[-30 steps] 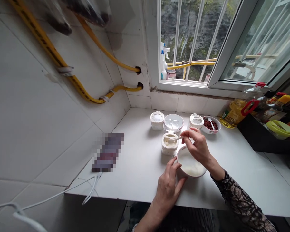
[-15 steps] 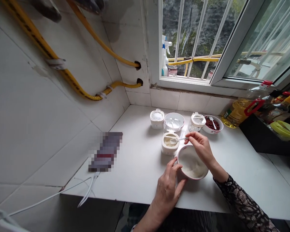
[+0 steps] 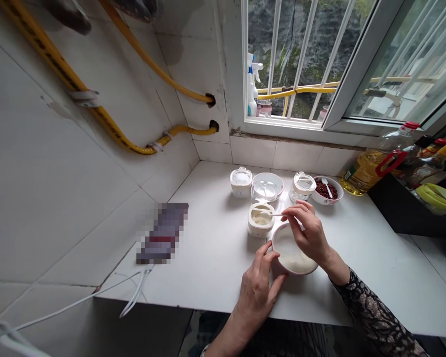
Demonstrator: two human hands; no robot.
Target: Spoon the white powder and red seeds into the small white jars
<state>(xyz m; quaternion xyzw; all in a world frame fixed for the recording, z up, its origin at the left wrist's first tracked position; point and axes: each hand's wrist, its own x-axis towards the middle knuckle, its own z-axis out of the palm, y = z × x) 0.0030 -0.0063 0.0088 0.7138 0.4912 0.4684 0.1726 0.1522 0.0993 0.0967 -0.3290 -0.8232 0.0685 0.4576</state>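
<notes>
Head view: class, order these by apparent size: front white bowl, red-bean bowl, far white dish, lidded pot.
Front white bowl; then far white dish and red-bean bowl, too alike to rank; lidded pot smallest.

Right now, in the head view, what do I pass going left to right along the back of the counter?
Lidded white pot → white dish → clear-lidded jar → bowl of red beans → cooking oil bottle

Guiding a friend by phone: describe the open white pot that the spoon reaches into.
Below the window, find the white counter. Next to the round white bowl stands a squarish white pot. Unlike the lidded pot behind it, it stands open, showing pale contents, and a spoon held in the right hand reaches into it.
</notes>
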